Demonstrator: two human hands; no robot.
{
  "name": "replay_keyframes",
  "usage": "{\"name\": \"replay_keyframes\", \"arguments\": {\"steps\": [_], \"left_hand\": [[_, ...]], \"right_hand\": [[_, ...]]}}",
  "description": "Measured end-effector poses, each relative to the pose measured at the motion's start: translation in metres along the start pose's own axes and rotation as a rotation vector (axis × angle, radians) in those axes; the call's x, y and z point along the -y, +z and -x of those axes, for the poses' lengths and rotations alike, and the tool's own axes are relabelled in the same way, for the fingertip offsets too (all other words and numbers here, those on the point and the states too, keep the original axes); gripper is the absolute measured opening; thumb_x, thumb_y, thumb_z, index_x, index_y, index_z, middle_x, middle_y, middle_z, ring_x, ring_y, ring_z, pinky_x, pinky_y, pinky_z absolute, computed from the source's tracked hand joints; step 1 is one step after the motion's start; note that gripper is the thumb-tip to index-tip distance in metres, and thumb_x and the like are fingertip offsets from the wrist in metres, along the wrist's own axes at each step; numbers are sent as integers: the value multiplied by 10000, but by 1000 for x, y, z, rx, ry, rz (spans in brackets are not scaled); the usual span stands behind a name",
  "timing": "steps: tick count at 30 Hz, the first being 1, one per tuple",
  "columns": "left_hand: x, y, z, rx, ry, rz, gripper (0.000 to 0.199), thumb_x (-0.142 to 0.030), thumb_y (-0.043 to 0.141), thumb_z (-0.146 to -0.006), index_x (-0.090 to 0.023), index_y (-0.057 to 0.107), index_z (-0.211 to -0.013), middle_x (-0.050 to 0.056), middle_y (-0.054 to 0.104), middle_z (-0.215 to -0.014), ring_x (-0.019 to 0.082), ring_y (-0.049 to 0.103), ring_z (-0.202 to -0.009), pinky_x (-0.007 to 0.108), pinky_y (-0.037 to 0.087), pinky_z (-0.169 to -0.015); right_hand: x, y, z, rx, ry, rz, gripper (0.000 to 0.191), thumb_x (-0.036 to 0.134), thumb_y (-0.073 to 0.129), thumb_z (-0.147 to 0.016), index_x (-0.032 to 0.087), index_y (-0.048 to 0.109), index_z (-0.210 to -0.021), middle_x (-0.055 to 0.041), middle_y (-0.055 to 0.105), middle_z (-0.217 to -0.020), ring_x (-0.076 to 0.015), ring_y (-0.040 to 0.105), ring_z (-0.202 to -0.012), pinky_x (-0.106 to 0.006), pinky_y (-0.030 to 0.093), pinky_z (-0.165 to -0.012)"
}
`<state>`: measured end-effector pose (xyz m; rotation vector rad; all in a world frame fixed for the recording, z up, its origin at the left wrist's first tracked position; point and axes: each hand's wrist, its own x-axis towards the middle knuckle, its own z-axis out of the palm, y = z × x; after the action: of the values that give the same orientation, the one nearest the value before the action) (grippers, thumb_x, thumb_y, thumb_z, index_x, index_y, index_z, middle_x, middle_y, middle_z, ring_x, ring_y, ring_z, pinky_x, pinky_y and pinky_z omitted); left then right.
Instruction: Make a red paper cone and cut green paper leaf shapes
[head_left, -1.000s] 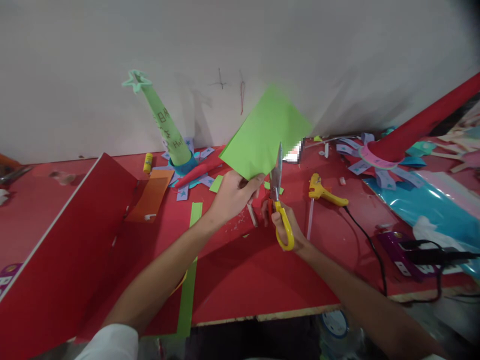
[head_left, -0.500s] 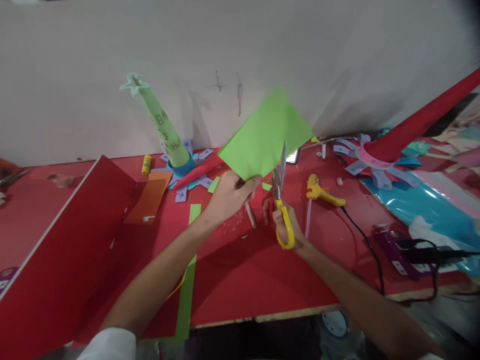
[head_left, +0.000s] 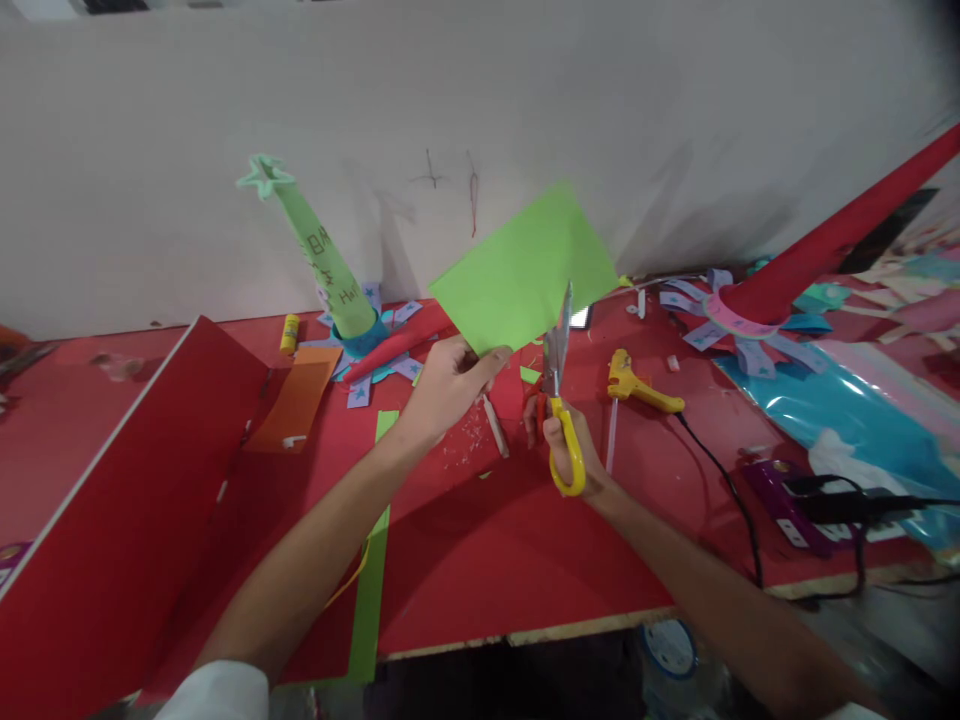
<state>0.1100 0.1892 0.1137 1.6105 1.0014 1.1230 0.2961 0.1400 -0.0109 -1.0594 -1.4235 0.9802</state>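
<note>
My left hand (head_left: 457, 385) pinches the lower left corner of a light green sheet of paper (head_left: 517, 270), which is held up above the table. In my right hand (head_left: 574, 440) is a pair of scissors (head_left: 568, 450) with yellow and red handles, blades pointing up. The blades overlap the sheet's lower right edge in view; whether they are cutting into it I cannot tell. Below the hands lie a whitish stick (head_left: 495, 428) and small green scraps (head_left: 529, 375).
A yellow glue gun (head_left: 637, 385) with a black cord lies right of the scissors. At left stand a folded red board (head_left: 142, 500) and a green paper cone (head_left: 330, 265). A long green strip (head_left: 371, 590) lies near the front edge. A purple power strip (head_left: 795, 510) sits at right.
The green sheet has turned slightly and tilted in my left hand, which has shifted a little left. My right hand with the scissors has hardly moved. The whole view has shifted slightly.
</note>
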Motion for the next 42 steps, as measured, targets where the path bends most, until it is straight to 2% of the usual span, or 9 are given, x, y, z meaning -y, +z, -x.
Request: {"name": "replay_keyframes", "arguments": {"steps": [6,14,22,29,37,42], "left_hand": [[4,1,-2,-70,15,35,432,-444,784,-860,-184,542,-615,-47,463,-551,75,363,-502,274,254,-496],[4,2,-1,-98,14,65,437,-462,806,-840,-180,559,-615,-43,476,-545,72,375,-499,259,258,-486],[4,4,1,-75,-47,98,388,-417,798,-851,-175,596,-625,-19,564,-545,73,453,-469,240,325,-474],[4,3,1,-100,4,61,384,-458,791,-858,-179,612,-662,-27,556,-549,79,446,-476,245,331,-476],[2,3,1,-95,35,-31,348,-358,722,-888,-178,575,-629,-33,521,-554,78,418,-495,262,306,-499],[4,3,2,-111,40,-22,344,-365,728,-890,-179,574,-644,-34,523,-568,80,413,-511,260,296,-504]], "right_hand": [[3,-1,-1,13,-32,-26,580,811,506,-963,240,580,-899,5,528,-742,-154,481,-604,-328,420,-580],[1,0,0,13,-7,-61,561,796,529,-962,238,590,-944,8,530,-774,-153,486,-611,-324,413,-576],[2,-1,-1,1,-38,-57,547,771,544,-971,229,582,-914,9,529,-770,-140,474,-610,-314,410,-578],[2,-2,-1,-22,-15,-71,556,789,563,-949,235,608,-952,-3,559,-788,-139,483,-603,-311,414,-552],[1,-3,-2,-22,-16,-51,573,809,527,-955,239,586,-936,10,527,-765,-154,473,-609,-324,406,-579],[0,-3,-3,-28,-24,-48,588,824,525,-945,240,580,-910,7,530,-765,-153,473,-606,-325,414,-577]]}}
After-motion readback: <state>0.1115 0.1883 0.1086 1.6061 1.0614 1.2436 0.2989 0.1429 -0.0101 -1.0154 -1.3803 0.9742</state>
